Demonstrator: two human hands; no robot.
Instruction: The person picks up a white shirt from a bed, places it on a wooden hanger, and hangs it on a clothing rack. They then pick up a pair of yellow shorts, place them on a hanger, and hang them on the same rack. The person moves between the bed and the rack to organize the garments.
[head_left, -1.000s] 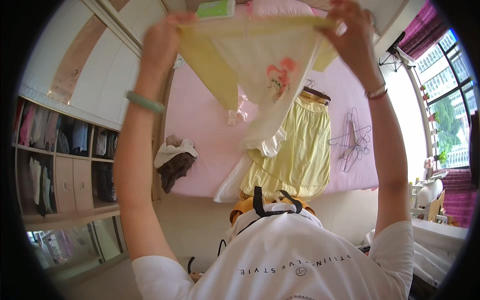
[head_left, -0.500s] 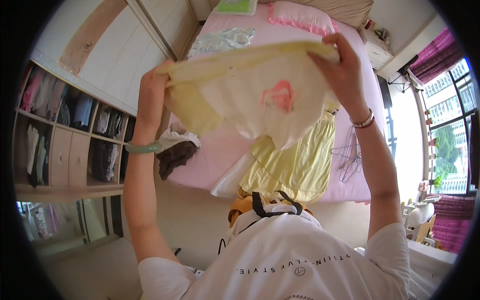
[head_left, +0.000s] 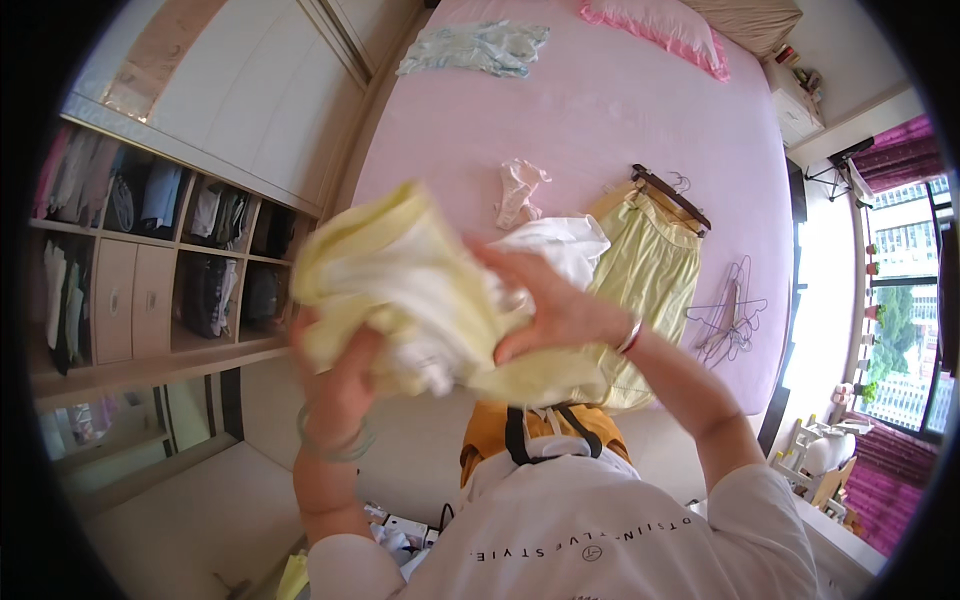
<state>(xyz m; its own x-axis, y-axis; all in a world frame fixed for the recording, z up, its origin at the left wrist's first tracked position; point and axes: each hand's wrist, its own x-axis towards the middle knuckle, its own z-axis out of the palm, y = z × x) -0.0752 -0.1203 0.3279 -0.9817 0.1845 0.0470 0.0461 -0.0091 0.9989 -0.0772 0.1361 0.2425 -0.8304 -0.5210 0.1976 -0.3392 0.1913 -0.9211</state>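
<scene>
A yellow-and-white shirt (head_left: 400, 270), bunched and smeared by motion, hangs in the air in front of me at the near left edge of the bed. My left hand (head_left: 345, 365) grips its lower left part from below. My right hand (head_left: 560, 305) has its fingers and thumb around the right part of the cloth, with a yellow portion trailing beneath. Just beyond that hand, a white garment (head_left: 570, 245) lies on the bed. To its right is a light yellow-green skirt (head_left: 650, 265) with a dark clip hanger (head_left: 670, 200) at its waist.
The pink-sheeted bed (head_left: 440, 140) bears a small pale pink garment (head_left: 520, 190), a folded pale patterned cloth (head_left: 475, 50), several wire hangers (head_left: 735, 315) and a frilled pink pillow (head_left: 660, 30). An open wardrobe (head_left: 185, 240) full of clothes stands left. A window (head_left: 905, 300) is at right.
Spread wide between both raised hands before, the shirt is now bunched, lower and further left. My hands have come down and closer together. More of the bed shows.
</scene>
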